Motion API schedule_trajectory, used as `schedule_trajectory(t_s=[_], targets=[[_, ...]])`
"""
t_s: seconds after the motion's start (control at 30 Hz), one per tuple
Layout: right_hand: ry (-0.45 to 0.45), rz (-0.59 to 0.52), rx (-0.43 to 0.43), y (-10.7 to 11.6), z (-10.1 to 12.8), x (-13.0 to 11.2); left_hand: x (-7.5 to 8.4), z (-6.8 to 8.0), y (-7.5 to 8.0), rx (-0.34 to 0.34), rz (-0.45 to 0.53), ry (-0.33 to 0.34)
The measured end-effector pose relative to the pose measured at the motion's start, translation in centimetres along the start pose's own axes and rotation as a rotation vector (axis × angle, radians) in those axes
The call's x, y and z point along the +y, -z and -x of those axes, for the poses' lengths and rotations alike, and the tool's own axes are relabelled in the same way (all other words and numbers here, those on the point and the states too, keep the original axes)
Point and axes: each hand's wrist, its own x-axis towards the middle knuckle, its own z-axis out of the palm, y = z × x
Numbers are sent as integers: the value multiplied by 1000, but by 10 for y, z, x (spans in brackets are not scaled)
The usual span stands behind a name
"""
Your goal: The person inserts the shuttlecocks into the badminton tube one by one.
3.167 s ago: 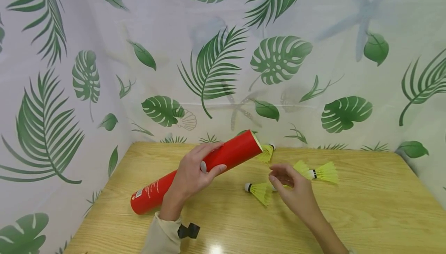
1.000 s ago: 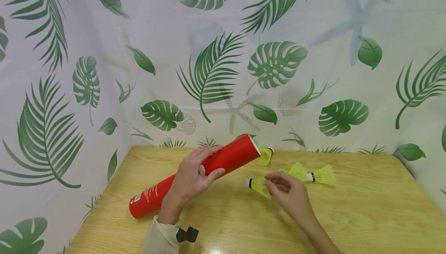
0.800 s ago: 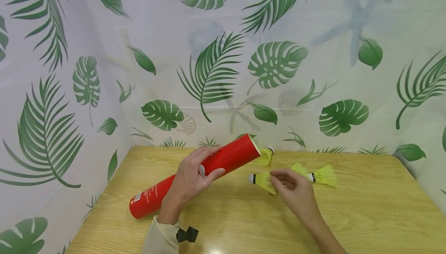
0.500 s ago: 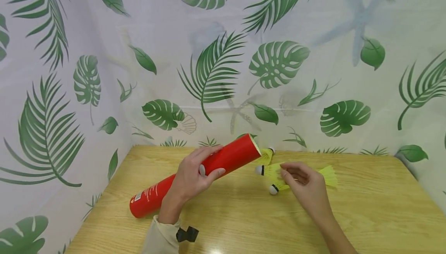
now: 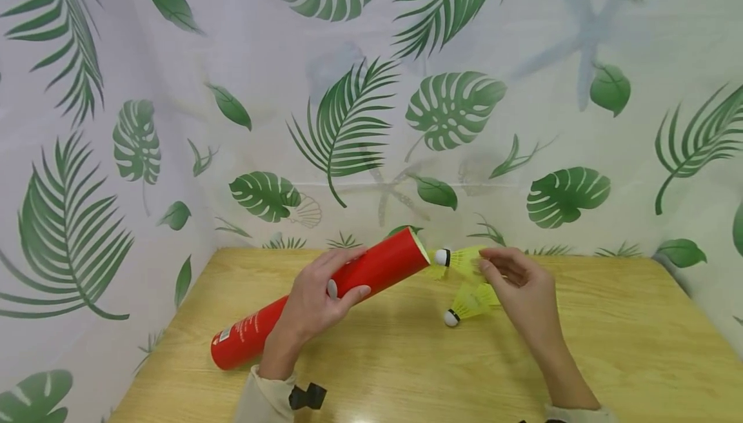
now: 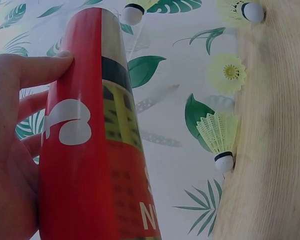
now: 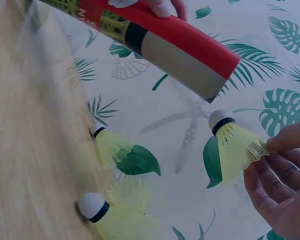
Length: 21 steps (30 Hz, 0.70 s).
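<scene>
Left hand (image 5: 310, 298) curled round the tilted red tube (image 5: 383, 264); right hand (image 5: 525, 287) pinches a shuttlecock (image 5: 458, 259) by its skirt, cork just beside the tube's raised end (gap visible, right-wrist view). Off-axis cork could snag the rim; skirt-edge pinch could let it twist.

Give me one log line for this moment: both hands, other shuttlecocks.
left hand: grips red tube, tilted | right hand: pinches yellow shuttlecock, outside tube mouth | other shuttlecocks: on table
</scene>
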Motion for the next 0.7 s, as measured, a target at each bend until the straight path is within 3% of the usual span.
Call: schedule_trajectory(t_s=[0.37, 0.7], targets=[[-18, -116, 107, 5, -9, -6, -1, 2, -4, -6, -18, 0], [-8, -127, 126, 1, -9, -5, 1, 0, -4, 5, -27, -13]])
